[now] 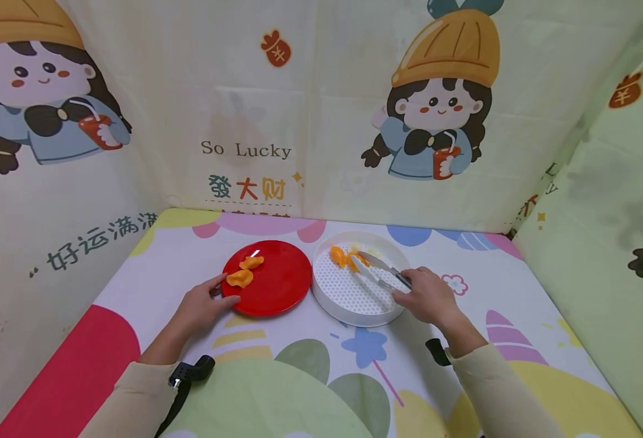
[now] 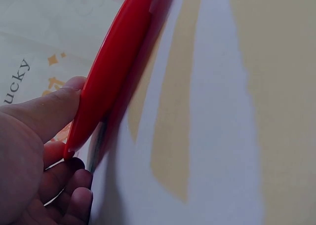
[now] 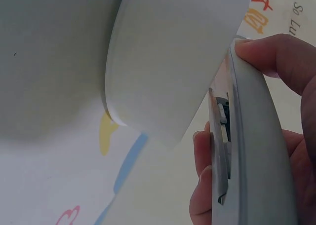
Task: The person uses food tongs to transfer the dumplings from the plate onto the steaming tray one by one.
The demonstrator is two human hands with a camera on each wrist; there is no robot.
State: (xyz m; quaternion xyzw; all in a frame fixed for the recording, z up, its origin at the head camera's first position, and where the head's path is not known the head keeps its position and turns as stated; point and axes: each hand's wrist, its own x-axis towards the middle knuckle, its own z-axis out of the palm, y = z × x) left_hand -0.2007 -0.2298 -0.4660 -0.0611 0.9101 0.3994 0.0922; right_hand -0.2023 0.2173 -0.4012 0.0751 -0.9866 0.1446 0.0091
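Observation:
My left hand (image 1: 203, 307) grips the near-left rim of a red plate (image 1: 280, 283), thumb on top and fingers beneath, as the left wrist view shows. Two orange dumplings (image 1: 240, 278) lie on the plate's left side. To its right stands a round white steamer tray (image 1: 343, 298) with a perforated floor. Metal tongs (image 1: 389, 269) are held in my right hand (image 1: 429, 296), thumb on one arm and fingers round the other. Their tips reach an orange dumpling (image 1: 354, 263) in the tray; whether they pinch it is unclear. Another dumpling (image 1: 337, 256) lies beside it.
A patterned cloth (image 1: 294, 389) covers the table under the plate and tray. Printed curtain walls (image 1: 321, 121) rise behind the table and along both sides. A black strap (image 1: 192, 371) sits on the left wrist.

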